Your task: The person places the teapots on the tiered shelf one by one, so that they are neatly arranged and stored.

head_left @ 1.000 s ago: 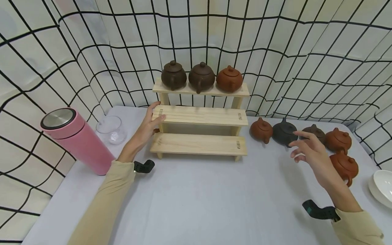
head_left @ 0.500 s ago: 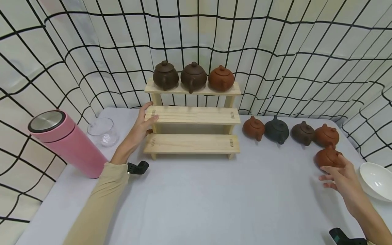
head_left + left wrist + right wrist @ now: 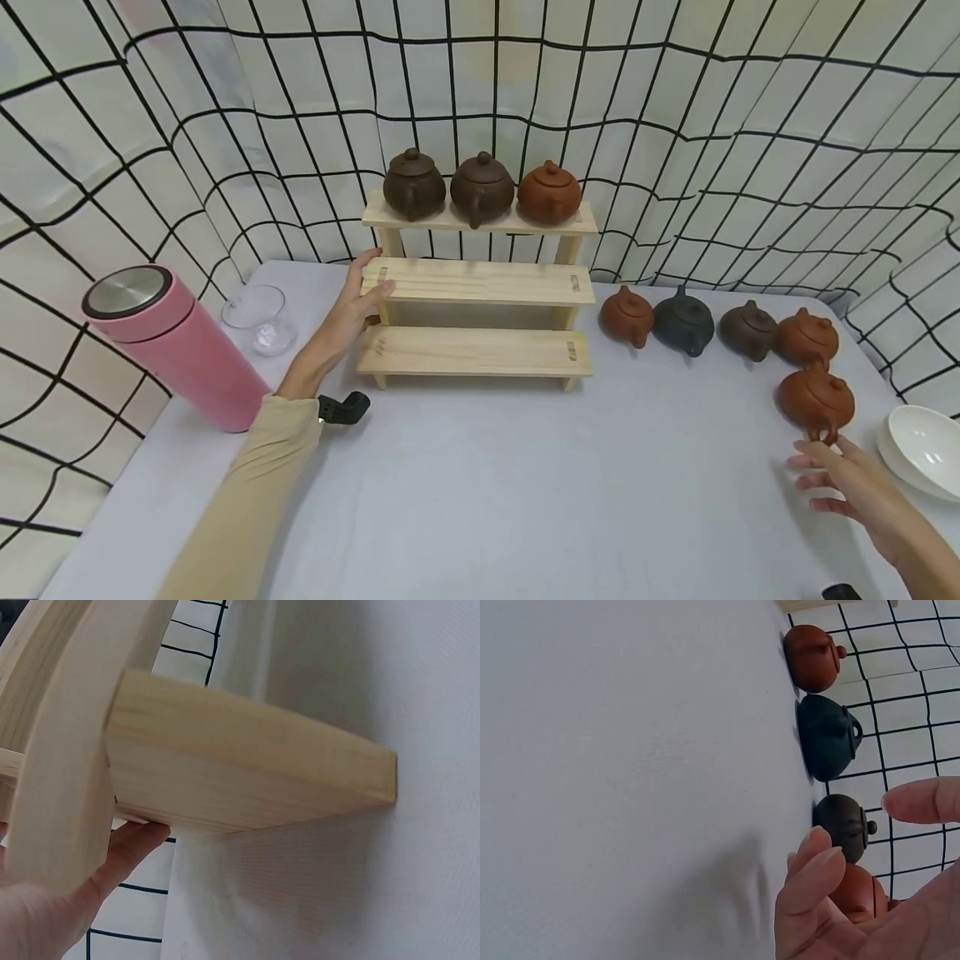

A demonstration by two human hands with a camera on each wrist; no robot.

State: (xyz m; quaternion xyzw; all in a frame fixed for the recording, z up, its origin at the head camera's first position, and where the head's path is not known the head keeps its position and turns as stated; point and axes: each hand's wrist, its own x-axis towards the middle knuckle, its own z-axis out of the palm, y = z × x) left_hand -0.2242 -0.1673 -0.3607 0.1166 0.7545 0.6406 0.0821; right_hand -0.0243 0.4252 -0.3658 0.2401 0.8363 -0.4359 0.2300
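A three-tier wooden display stand (image 3: 480, 282) stands at the middle back. My left hand (image 3: 341, 321) grips the left end of its middle tier, thumb on top and fingers behind; in the left wrist view the fingers (image 3: 139, 844) reach behind the stand's leg. At the right, my right hand (image 3: 862, 492) is beside the nearest reddish-brown teapot (image 3: 813, 398), fingertips right at its near end. The right wrist view has thumb and fingers apart with nothing between them. Two dark brown teapots (image 3: 414, 185) and one reddish-brown teapot (image 3: 550, 194) sit on the top tier.
Behind the nearest teapot, a row holds a reddish-brown teapot (image 3: 627, 317), a dark grey teapot (image 3: 683, 323), a brown teapot (image 3: 748, 329) and another reddish-brown teapot (image 3: 807, 335). A white bowl (image 3: 926, 450) stands far right. At left are a pink thermos (image 3: 180, 350) and clear glass (image 3: 258, 321).
My right hand has moved from over the back row of teapots rightward and toward the front, to the nearest teapot. My left hand keeps its grip on the stand.
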